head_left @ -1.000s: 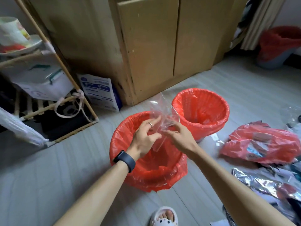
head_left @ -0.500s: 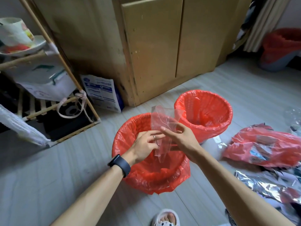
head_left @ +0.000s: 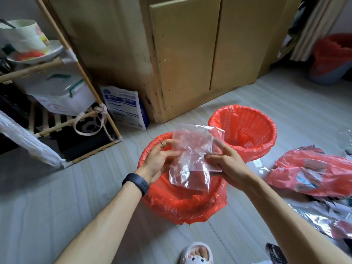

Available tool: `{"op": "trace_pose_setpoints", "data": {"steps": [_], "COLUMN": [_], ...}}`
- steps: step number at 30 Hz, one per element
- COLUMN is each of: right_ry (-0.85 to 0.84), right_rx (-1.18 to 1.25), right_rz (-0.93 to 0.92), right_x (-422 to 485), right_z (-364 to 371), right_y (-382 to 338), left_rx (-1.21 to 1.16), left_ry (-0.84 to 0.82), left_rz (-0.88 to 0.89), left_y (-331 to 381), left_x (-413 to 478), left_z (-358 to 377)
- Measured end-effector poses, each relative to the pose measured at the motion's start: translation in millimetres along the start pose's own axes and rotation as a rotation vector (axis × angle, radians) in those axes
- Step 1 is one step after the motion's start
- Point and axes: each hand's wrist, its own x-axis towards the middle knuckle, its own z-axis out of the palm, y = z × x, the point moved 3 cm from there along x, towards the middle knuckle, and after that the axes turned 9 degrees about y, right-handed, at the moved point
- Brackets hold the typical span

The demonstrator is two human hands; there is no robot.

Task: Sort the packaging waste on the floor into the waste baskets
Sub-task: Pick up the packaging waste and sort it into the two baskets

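The clear plastic bag (head_left: 192, 159) hangs upright, long axis roughly vertical, above the near red-lined waste basket (head_left: 182, 206). It is transparent, crinkled and glossy. The left hand (head_left: 159, 161) and right hand (head_left: 226, 164) pinch its side edges, fingers clamped on the film.

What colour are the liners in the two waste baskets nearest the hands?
Red, on both the near basket and the far basket; the head view shows it.
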Motion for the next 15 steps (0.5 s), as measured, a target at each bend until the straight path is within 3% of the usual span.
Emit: {"op": "trace_pose_setpoints", "data": {"steps": [4, 7, 9, 11, 15], "right_ry": [-0.024, -0.062, -0.104, -0.168, -0.235], "right_rx": [-0.158, -0.405, -0.557, -0.583, -0.285], "right_rz": [-0.115, -0.2, -0.241, -0.16, 0.135], "right_x": [-3.7, -3.0, -1.4, 0.5, 9.1], "right_z": [6.4, 1.7, -2.8, -5.7, -20.6], "right_y": [-7.8, -13.9, -20.2, -22.6, -22.7], "left_rx": [-0.118, -0.165, -0.048, 0.126, 0.279], "left_ry": [-0.002, -0.145, -0.225, -0.193, -0.043], "left_rz": [-0.123, -0.277, -0.295, -0.187, -0.031], "left_y": [-7.2, -8.5, -6.2, -1.4, 10.5], "left_x": [6.9, 9.0, 9.3, 12.6, 23.0], "left_z": [-6.3, -18.4, -24.1, -26.6, -30.5]}}
